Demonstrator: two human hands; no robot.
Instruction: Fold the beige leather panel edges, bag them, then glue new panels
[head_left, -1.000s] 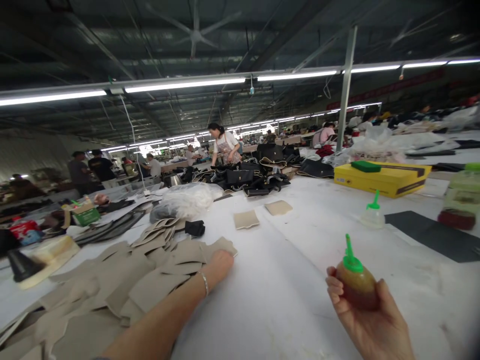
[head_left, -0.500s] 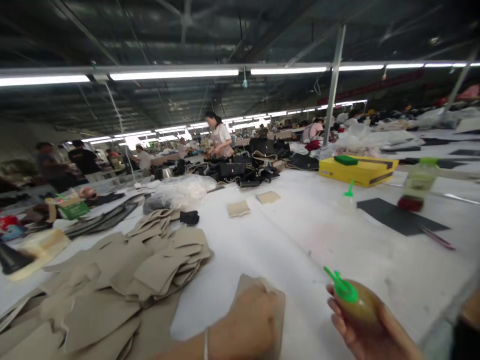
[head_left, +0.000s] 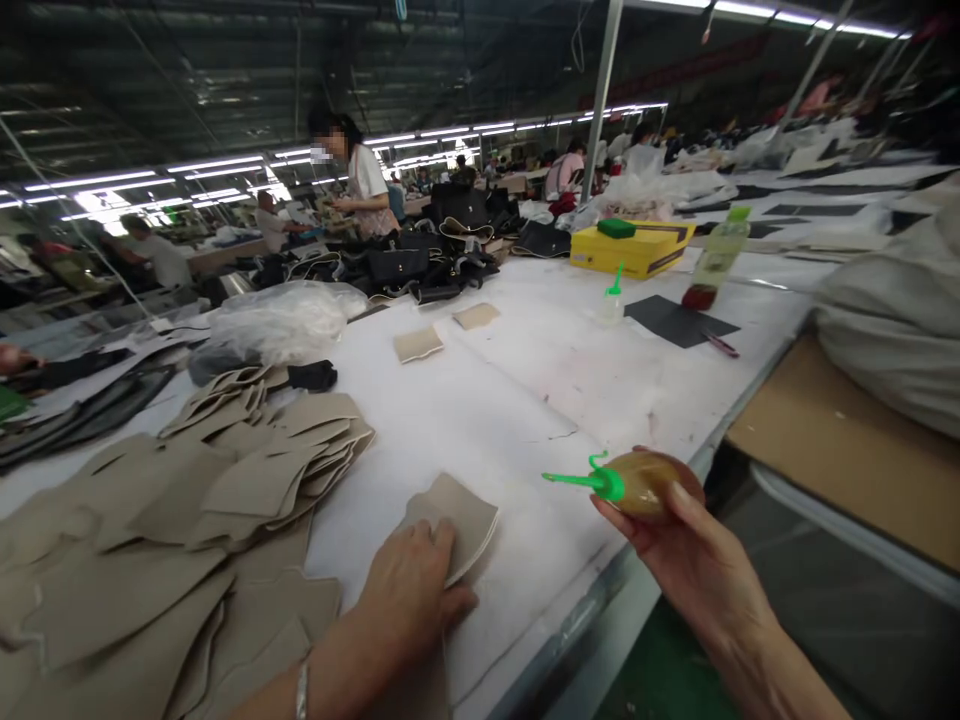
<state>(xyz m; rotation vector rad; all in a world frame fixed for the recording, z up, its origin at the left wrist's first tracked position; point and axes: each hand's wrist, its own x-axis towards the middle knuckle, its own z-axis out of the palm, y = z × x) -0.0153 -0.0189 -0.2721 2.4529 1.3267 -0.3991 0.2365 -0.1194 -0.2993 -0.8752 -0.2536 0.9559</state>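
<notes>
My left hand (head_left: 416, 575) rests on a beige piece (head_left: 461, 520) near the table's front edge, fingers over its near side and thumb at its edge. Another beige piece lies partly under my wrist. In my right hand (head_left: 675, 530) is a squeeze bottle (head_left: 649, 485) of amber liquid, tilted on its side, its green nozzle pointing left over the white table (head_left: 525, 440). To the left of my left hand spreads a large pile of beige pieces (head_left: 187, 490). Two small beige pieces (head_left: 418, 344) lie farther back.
A yellow box (head_left: 630, 250), a small green-tipped bottle (head_left: 613, 300), a dark sheet (head_left: 679, 320) and a tall bottle (head_left: 716, 262) stand or lie at the back right. Plastic bags (head_left: 277, 315) and black bags (head_left: 405, 262) lie behind. A person (head_left: 364, 185) stands beyond. A cardboard box (head_left: 855, 440) is at right.
The view has turned right and down. The bottle in my right hand has swung from pointing up-left to lying nearly level. My left fingers have loosened from a fist onto the beige piece.
</notes>
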